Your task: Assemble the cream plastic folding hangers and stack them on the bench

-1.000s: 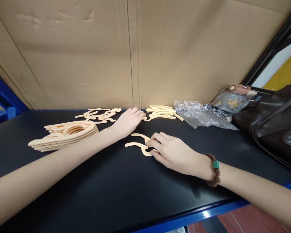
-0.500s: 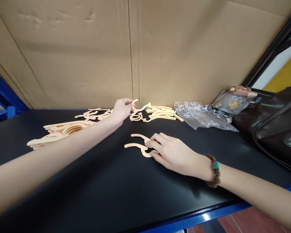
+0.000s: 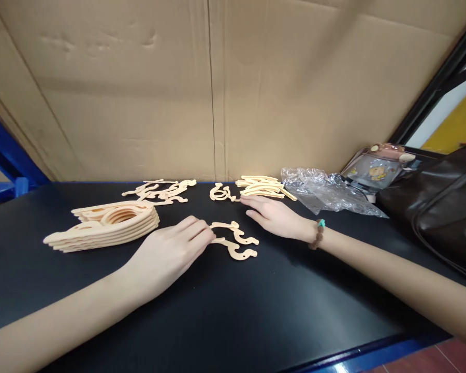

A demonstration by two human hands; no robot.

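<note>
Right of the stack (image 3: 101, 228), two pale, flat hooks (image 3: 233, 253) lie one behind the other on the black bench (image 3: 233, 316), each a slim arm bending into a round-tipped S. I bunch my left hand (image 3: 173, 246) over their stack-side ends; whether it grips or presses, I cannot tell. Farther from the stack, my right hand (image 3: 277, 216) has its thumb parted from the fingers.

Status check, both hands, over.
Left hand at left ends of two hooked pieces. Right hand near small curved pieces. Plastic bag farther right, not blocking.
</note>
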